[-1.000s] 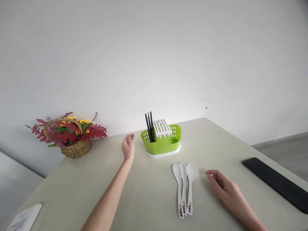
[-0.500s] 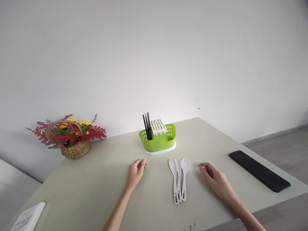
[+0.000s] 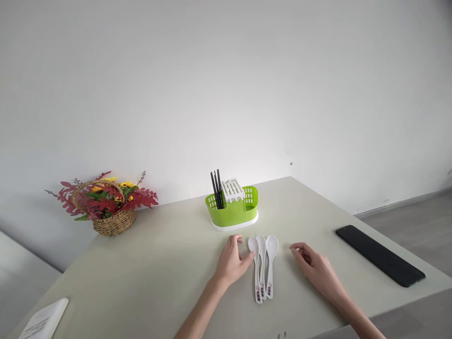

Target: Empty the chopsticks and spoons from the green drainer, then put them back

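Note:
Three white spoons (image 3: 271, 261) lie side by side on the table, bowls pointing away from me and printed handles towards me. My left hand (image 3: 230, 262) is just left of them, thumb and fingers apart. Its thumb tip overlaps the neck of the leftmost spoon (image 3: 256, 275); whether it touches I cannot tell. To the right of the spoons rests my right hand (image 3: 316, 268), fingers loosely curled with thumb and index close together and nothing visible in them. Behind the spoons stands a green cutlery holder (image 3: 233, 216) with a white slotted top, and black chopsticks (image 3: 217, 190) upright in its left compartment.
A wicker basket (image 3: 115, 223) of red leaves and yellow flowers stands at the left back by the wall. A long black case-like object (image 3: 379, 254) lies near the table's right edge. At the front left corner is a white slab-like object (image 3: 45, 318) with dark print.
My left hand has moved right, up to the leftmost spoon, and its fingers have spread. My right hand has stayed nearly in place. The view has tipped slightly.

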Demonstrator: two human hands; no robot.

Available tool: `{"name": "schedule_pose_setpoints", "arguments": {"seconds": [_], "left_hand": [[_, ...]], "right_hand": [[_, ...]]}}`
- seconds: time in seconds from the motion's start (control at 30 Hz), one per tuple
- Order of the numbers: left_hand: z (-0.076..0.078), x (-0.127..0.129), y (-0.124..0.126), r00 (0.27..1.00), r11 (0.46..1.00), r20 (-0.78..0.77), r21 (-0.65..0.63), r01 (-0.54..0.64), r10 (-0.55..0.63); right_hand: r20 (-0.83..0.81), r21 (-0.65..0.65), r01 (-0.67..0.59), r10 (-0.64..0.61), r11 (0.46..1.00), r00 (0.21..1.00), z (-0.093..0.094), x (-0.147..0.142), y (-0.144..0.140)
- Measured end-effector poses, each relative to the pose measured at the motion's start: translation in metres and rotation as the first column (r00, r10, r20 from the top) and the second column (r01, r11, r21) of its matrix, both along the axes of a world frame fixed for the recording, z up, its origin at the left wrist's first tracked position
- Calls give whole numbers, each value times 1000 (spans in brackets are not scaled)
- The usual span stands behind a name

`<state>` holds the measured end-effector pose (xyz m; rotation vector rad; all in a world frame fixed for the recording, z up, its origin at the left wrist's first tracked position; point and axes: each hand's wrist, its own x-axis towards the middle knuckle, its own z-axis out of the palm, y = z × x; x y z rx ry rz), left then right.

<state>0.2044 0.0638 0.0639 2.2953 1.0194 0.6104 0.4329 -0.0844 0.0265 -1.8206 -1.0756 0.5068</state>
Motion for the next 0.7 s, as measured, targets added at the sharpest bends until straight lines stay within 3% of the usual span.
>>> {"name": "schedule_pose_setpoints", "arguments": {"seconds": [0.2, 0.37, 0.53, 0.7], "left_hand": [[18, 28, 0, 993, 999, -119, -41, 14, -19], [20, 40, -2, 973, 1000, -231, 27, -11, 17], [15, 36, 2, 967, 999, -255, 53, 12, 2], [14, 13, 12, 969, 992, -244, 115, 59, -29]], "right_hand": [[-5, 4, 0, 0, 1000, 1000, -2, 2, 1], [-8, 15, 1, -1, 1000, 1000, -2, 2, 0], [-17, 6, -14, 14, 1000, 1000, -3, 2, -1], [7, 2, -4, 4, 1000, 1000, -4, 2, -1]]}}
